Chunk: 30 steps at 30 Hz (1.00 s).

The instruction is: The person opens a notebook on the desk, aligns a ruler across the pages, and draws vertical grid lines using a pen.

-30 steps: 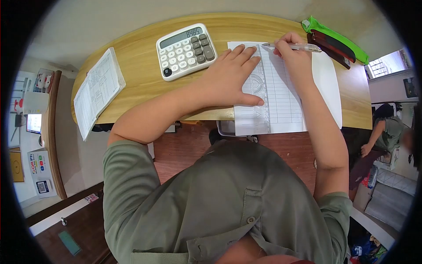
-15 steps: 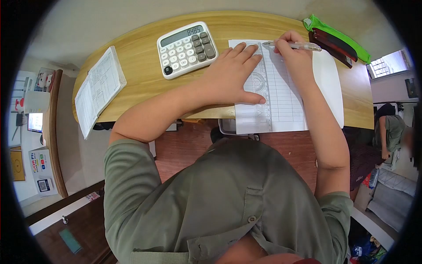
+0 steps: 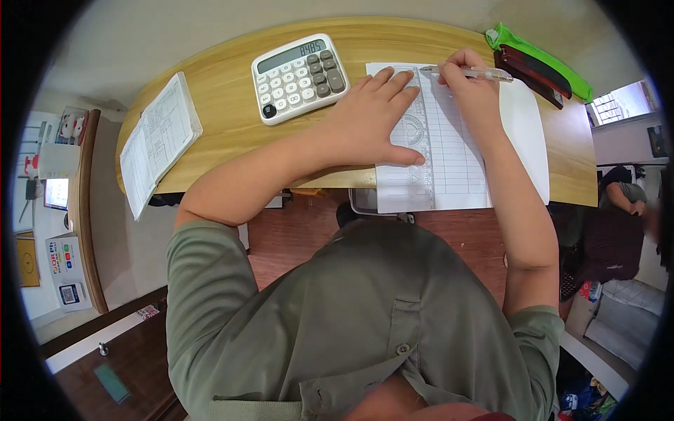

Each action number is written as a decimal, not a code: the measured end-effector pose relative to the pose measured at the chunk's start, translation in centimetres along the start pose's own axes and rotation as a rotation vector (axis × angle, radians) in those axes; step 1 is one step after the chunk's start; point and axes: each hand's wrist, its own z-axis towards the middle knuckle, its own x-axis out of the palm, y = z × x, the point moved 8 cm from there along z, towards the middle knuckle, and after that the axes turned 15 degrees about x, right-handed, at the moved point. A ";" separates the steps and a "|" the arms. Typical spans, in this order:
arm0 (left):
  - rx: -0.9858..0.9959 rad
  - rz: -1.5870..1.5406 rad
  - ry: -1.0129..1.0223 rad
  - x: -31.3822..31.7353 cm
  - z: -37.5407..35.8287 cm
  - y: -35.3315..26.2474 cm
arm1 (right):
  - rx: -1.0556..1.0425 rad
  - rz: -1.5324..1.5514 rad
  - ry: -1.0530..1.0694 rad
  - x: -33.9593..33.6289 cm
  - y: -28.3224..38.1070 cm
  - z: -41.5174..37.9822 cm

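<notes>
My left hand (image 3: 375, 116) lies flat with fingers spread, pressing a clear ruler (image 3: 414, 179) onto a lined sheet (image 3: 456, 161). The ruler runs lengthwise down the left part of the sheet. In my right hand (image 3: 474, 84) a clear-barrelled pen (image 3: 495, 74) is pinched, its tip against the ruler's edge near the top of the sheet. A white calculator (image 3: 298, 81) with grey keys sits left of the sheet, close to my left fingers, and its display reads 8485.
A pad of printed forms (image 3: 161, 133) overhangs the wooden table's (image 3: 225, 91) left edge. At the back right lie a dark red stapler (image 3: 533, 74) and a bright green pouch (image 3: 554, 59). Another person (image 3: 621, 196) is at the far right.
My hands, the pen and the ruler hold the same place. At the far right, the other person has shifted and bent lower.
</notes>
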 end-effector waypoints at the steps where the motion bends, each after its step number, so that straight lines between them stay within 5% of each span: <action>1: 0.000 0.000 -0.001 0.0 0.0 0.0 | 0.000 -0.001 0.000 0.0 0.0 0.0; 20: 0.033 0.017 0.000 0.3 0.2 0.1 | -0.055 -0.103 -0.037 -0.1 -0.2 0.5; 23: 0.074 0.102 -0.134 0.0 0.1 -0.2 | 0.000 -0.124 -0.056 -0.1 0.3 -0.8; 26: 0.007 0.009 0.168 1.1 0.2 0.6 | 0.056 -0.115 -0.049 0.1 0.3 -0.9; 30: 0.020 -0.003 0.138 0.8 0.3 0.5 | 0.054 -0.201 -0.071 -0.1 0.4 -0.8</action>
